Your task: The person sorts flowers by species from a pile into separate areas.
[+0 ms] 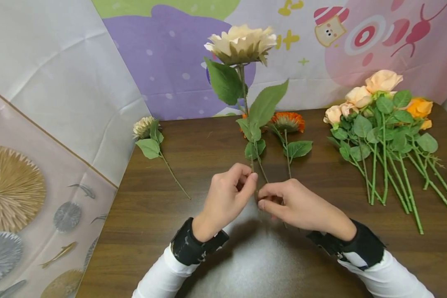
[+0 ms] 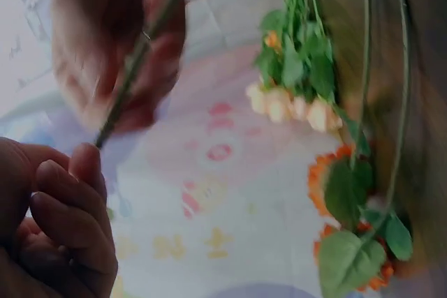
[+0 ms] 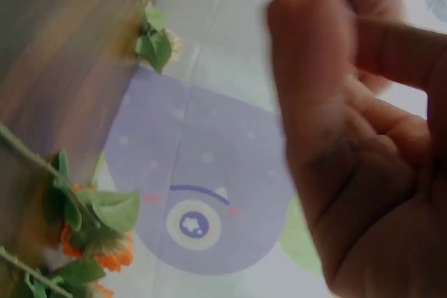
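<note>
A tall cream flower (image 1: 242,45) with large green leaves stands upright in front of me. My left hand (image 1: 229,192) pinches its stem between thumb and fingertips. Just below, my right hand (image 1: 298,203) has thumb and forefinger together at the lower stem. The left wrist view shows the bare stem (image 2: 136,54) rising from the left fingers (image 2: 77,207) across the blurred right hand (image 2: 119,54). In the right wrist view the right thumb (image 3: 311,61) hides most of the grip. Two orange flowers (image 1: 292,122) lie behind the hands, one partly hidden by the leaves.
A smaller cream flower (image 1: 143,128) lies at the back left of the brown table (image 1: 152,248). Several peach roses (image 1: 383,80) and orange roses (image 1: 419,107) lie at the right, stems toward me. A printed cloth (image 1: 186,62) hangs behind the table.
</note>
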Demonstrator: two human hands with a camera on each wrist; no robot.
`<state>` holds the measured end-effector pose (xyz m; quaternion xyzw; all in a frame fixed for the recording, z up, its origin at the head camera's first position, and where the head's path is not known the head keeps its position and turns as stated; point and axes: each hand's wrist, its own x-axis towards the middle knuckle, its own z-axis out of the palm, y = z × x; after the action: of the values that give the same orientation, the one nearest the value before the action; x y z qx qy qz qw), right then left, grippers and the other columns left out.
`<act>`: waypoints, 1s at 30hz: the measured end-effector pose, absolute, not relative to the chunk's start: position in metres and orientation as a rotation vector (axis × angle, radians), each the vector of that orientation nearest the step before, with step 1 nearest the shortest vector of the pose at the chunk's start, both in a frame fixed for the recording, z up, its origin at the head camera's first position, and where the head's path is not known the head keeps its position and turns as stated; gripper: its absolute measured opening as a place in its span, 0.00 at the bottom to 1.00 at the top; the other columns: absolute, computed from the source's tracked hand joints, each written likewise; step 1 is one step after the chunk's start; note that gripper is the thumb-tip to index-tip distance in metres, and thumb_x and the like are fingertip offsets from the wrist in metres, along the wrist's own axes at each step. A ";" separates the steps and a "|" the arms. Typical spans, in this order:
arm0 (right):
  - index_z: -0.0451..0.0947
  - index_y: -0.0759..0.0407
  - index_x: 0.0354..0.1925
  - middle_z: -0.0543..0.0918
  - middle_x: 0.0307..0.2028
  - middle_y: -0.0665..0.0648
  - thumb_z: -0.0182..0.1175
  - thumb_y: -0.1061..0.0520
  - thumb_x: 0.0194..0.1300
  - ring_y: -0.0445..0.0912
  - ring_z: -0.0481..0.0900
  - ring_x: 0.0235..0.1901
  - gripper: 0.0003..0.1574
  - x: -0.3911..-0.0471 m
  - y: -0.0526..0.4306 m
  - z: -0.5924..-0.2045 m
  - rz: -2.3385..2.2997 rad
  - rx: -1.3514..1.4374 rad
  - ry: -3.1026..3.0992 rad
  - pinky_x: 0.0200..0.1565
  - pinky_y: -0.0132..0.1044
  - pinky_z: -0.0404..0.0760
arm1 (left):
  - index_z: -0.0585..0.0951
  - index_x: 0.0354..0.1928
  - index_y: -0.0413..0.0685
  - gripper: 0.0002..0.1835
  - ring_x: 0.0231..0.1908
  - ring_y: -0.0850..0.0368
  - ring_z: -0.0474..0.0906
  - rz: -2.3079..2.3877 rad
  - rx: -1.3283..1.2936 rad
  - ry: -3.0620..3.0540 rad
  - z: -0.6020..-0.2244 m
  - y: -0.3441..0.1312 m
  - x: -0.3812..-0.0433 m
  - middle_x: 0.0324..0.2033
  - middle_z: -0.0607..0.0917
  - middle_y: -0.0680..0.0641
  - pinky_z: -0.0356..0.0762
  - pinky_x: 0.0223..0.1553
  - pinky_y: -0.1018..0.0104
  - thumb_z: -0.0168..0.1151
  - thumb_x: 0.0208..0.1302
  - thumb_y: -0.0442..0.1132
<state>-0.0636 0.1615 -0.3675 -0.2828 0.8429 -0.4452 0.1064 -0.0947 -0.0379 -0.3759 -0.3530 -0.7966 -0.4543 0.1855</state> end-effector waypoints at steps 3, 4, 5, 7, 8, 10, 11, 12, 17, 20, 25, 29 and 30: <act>0.83 0.57 0.46 0.85 0.33 0.46 0.59 0.58 0.71 0.35 0.80 0.31 0.09 -0.065 0.163 -0.367 -1.231 -0.824 2.553 0.33 0.32 0.79 | 0.77 0.30 0.44 0.06 0.16 0.67 0.70 -1.276 -0.805 -2.416 -0.380 -0.045 -0.109 0.18 0.81 0.53 0.66 0.18 0.74 0.58 0.66 0.32; 0.83 0.57 0.47 0.86 0.35 0.46 0.59 0.58 0.71 0.34 0.80 0.33 0.10 -0.065 0.163 -0.366 -1.210 -0.820 2.568 0.35 0.32 0.80 | 0.77 0.29 0.45 0.06 0.16 0.67 0.70 -1.267 -0.742 -2.484 -0.382 -0.048 -0.115 0.17 0.81 0.54 0.66 0.18 0.74 0.57 0.66 0.33; 0.83 0.56 0.47 0.86 0.36 0.46 0.59 0.57 0.71 0.34 0.81 0.34 0.10 -0.064 0.164 -0.366 -1.197 -0.816 2.572 0.35 0.32 0.80 | 0.78 0.29 0.45 0.07 0.15 0.67 0.71 -1.257 -0.684 -2.554 -0.384 -0.051 -0.120 0.17 0.82 0.54 0.66 0.18 0.73 0.57 0.67 0.33; 0.83 0.56 0.47 0.86 0.36 0.46 0.59 0.57 0.71 0.35 0.81 0.34 0.10 -0.063 0.164 -0.365 -1.178 -0.819 2.568 0.36 0.32 0.80 | 0.78 0.27 0.46 0.09 0.15 0.66 0.71 -1.198 -0.592 -2.693 -0.392 -0.055 -0.131 0.16 0.82 0.55 0.67 0.18 0.72 0.55 0.67 0.33; 0.83 0.56 0.47 0.86 0.36 0.46 0.59 0.57 0.72 0.35 0.81 0.34 0.10 -0.063 0.164 -0.364 -1.171 -0.825 2.562 0.36 0.32 0.80 | 0.78 0.26 0.46 0.10 0.15 0.65 0.71 -1.165 -0.559 -2.755 -0.396 -0.057 -0.137 0.16 0.81 0.54 0.67 0.19 0.71 0.54 0.66 0.33; 0.83 0.56 0.47 0.86 0.36 0.45 0.59 0.56 0.72 0.34 0.81 0.35 0.10 -0.062 0.164 -0.364 -1.151 -0.838 2.551 0.36 0.32 0.80 | 0.78 0.23 0.46 0.12 0.15 0.64 0.72 -1.099 -0.528 -2.856 -0.405 -0.061 -0.145 0.15 0.81 0.54 0.68 0.19 0.71 0.53 0.65 0.32; 0.83 0.56 0.47 0.86 0.36 0.45 0.59 0.56 0.72 0.34 0.80 0.35 0.10 -0.062 0.164 -0.363 -1.143 -0.842 2.545 0.36 0.32 0.80 | 0.78 0.21 0.46 0.13 0.15 0.64 0.73 -1.073 -0.520 -2.902 -0.409 -0.063 -0.148 0.14 0.81 0.53 0.68 0.19 0.71 0.52 0.64 0.31; 0.83 0.56 0.47 0.86 0.36 0.45 0.59 0.56 0.72 0.34 0.80 0.35 0.10 -0.062 0.164 -0.363 -1.135 -0.847 2.544 0.36 0.32 0.80 | 0.78 0.19 0.46 0.14 0.14 0.63 0.73 -1.044 -0.519 -2.941 -0.412 -0.064 -0.151 0.13 0.81 0.53 0.68 0.19 0.70 0.52 0.63 0.31; 0.83 0.56 0.47 0.85 0.36 0.46 0.59 0.56 0.72 0.34 0.80 0.35 0.10 -0.062 0.164 -0.362 -1.110 -0.861 2.537 0.36 0.32 0.79 | 0.76 0.13 0.48 0.18 0.14 0.61 0.77 -0.970 -0.520 -3.113 -0.422 -0.068 -0.157 0.11 0.80 0.53 0.71 0.20 0.70 0.52 0.61 0.29; 0.83 0.55 0.47 0.85 0.36 0.45 0.58 0.55 0.72 0.33 0.79 0.34 0.10 -0.062 0.164 -0.362 -1.102 -0.885 2.532 0.36 0.32 0.79 | 0.76 0.12 0.48 0.19 0.15 0.61 0.76 -0.942 -0.503 -3.196 -0.425 -0.069 -0.158 0.11 0.79 0.54 0.71 0.21 0.70 0.53 0.61 0.29; 0.83 0.54 0.47 0.84 0.36 0.45 0.58 0.55 0.72 0.34 0.77 0.31 0.09 -0.061 0.163 -0.363 -1.086 -0.911 2.528 0.34 0.32 0.77 | 0.76 0.12 0.47 0.19 0.15 0.59 0.76 -0.857 -0.516 -3.269 -0.429 -0.067 -0.158 0.12 0.79 0.52 0.71 0.21 0.70 0.54 0.61 0.29; 0.83 0.54 0.47 0.85 0.36 0.45 0.58 0.55 0.73 0.34 0.76 0.30 0.09 -0.061 0.163 -0.363 -1.088 -0.914 2.521 0.33 0.31 0.77 | 0.76 0.14 0.47 0.18 0.16 0.57 0.76 -0.727 -0.552 -3.296 -0.431 -0.064 -0.157 0.15 0.79 0.50 0.72 0.20 0.68 0.55 0.61 0.29; 0.83 0.54 0.47 0.85 0.36 0.45 0.58 0.55 0.73 0.34 0.76 0.30 0.09 -0.061 0.163 -0.364 -1.088 -0.917 2.523 0.33 0.31 0.77 | 0.76 0.14 0.46 0.17 0.16 0.56 0.76 -0.703 -0.559 -3.298 -0.431 -0.064 -0.157 0.16 0.79 0.50 0.73 0.20 0.68 0.55 0.62 0.29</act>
<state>-0.0609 0.1631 -0.3637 -0.3142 0.8646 -0.3726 0.1222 -0.1571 -0.0636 -0.4314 -0.1620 -0.9557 -0.2037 -0.1376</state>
